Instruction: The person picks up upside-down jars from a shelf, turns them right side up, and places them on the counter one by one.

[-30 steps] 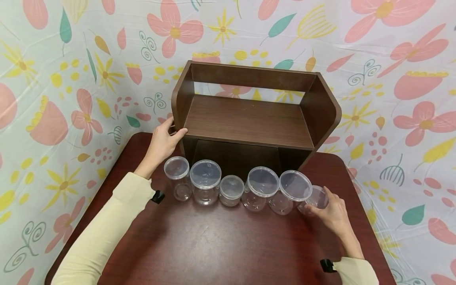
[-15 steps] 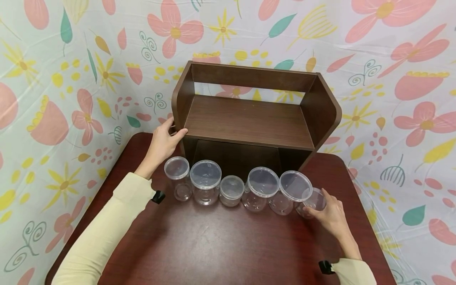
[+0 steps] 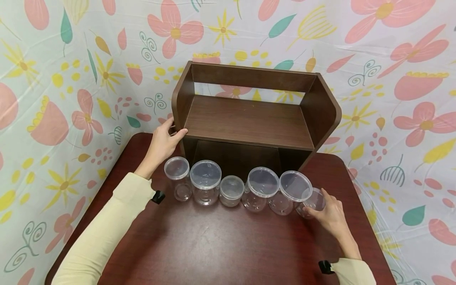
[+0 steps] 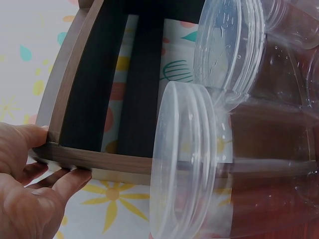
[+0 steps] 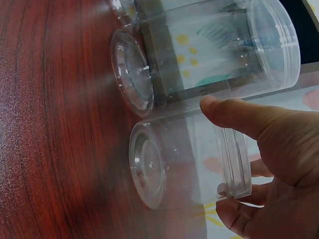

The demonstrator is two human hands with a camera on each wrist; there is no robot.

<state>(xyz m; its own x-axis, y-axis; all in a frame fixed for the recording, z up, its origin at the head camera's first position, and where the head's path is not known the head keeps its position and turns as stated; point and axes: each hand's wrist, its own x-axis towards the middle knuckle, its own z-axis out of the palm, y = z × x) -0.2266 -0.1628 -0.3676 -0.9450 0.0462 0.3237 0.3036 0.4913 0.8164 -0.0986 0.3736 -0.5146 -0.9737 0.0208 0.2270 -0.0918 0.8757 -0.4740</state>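
Note:
In the head view a dark brown two-tier shelf [image 3: 249,122] stands at the back of the table. My left hand [image 3: 164,142] grips the front edge of its left side panel, the thumb in front and the fingers round the outer face. Before the shelf runs a row of several clear plastic jars with lids. At the row's right end my right hand [image 3: 331,213] holds a short clear jar [image 3: 313,202], upright beside a taller jar [image 3: 295,186]. The right wrist view shows the thumb [image 5: 229,112] on one side of that short jar and the fingers [image 5: 239,211] on the other.
A tall narrow jar [image 3: 177,170] marks the row's left end, close to my left forearm. Then come a wide jar [image 3: 205,176], a small low jar [image 3: 232,188] and another wide jar [image 3: 263,183]. The reddish-brown table [image 3: 213,249] meets floral fabric walls [image 3: 71,118].
My right hand has shifted the short jar slightly left, closer to the taller jar beside it; over the last half second it stays put. The left hand has kept its grip on the shelf.

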